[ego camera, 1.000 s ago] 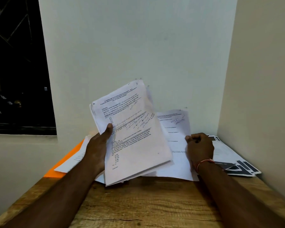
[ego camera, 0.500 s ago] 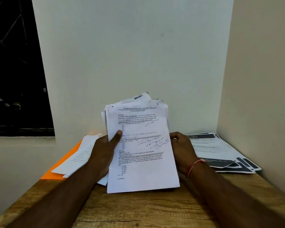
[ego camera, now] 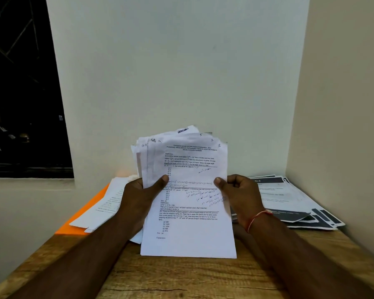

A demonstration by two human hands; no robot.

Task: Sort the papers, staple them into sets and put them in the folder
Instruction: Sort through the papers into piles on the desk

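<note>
I hold a stack of white printed papers [ego camera: 188, 212] upright over the wooden table [ego camera: 181, 277], its bottom edge near or on the tabletop. The sheets are fanned unevenly at the top, with handwritten numbers in the corners. My left hand [ego camera: 138, 197] grips the stack's left edge, thumb on the front page. My right hand [ego camera: 240, 195] grips the right edge, thumb on the front. An orange folder [ego camera: 84, 214] lies at the left under loose white sheets [ego camera: 108, 203]. No stapler is in view.
A pile of papers with dark printed headers [ego camera: 289, 201] lies at the right, in the corner against the side wall. A wall stands close behind the table. A dark window [ego camera: 20, 93] is at the left.
The stack went from tilted in my left hand alone to upright and centred. My right hand left the sheets on the table and took the stack's right edge.
</note>
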